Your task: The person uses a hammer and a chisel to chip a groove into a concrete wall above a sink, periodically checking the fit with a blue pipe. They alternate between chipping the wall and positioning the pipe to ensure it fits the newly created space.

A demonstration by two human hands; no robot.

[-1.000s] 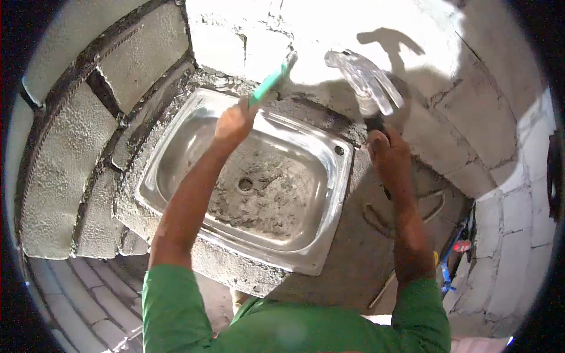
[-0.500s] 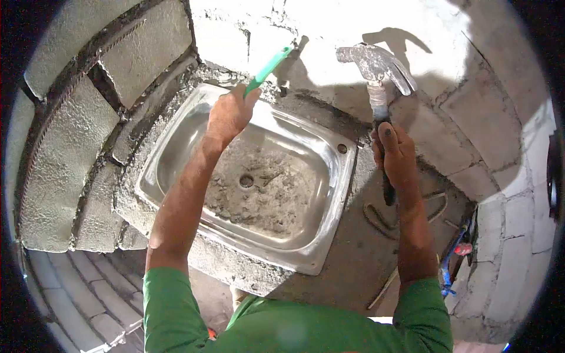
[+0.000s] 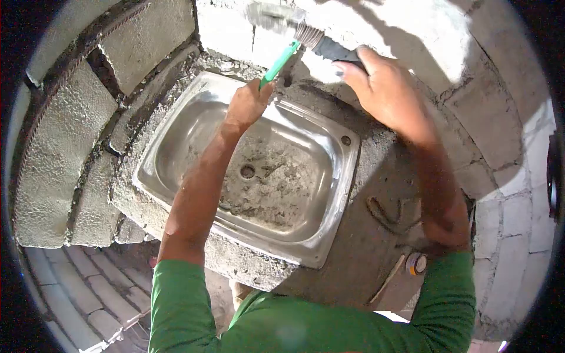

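My left hand [image 3: 250, 105] is closed around a slim green bar-shaped tool [image 3: 279, 65], whose upper end points up and right towards the block wall. Its lower part is hidden in the fist. In my right hand [image 3: 382, 85] is a claw hammer [image 3: 339, 52], held by its dark grip with the fingers wrapped round it. The hammer's head is blurred against the bright wall, and its neck overlaps the top of the green tool in this view. Below both hands sits a stainless steel sink [image 3: 329, 194], with cement crumbs and grey dirt around its drain hole [image 3: 248, 171].
Rough mortar [image 3: 235, 256] borders the sink. Block walls [image 3: 70, 159] rise at the left, back and right. A bent rod [image 3: 382, 215], a roll of tape [image 3: 416, 263] and a thin stick [image 3: 388, 279] lie on the surface to the right.
My right hand has swung the hammer up and left, from upright at the right to over the green tool. My left hand has shifted slightly right, still gripping that tool.
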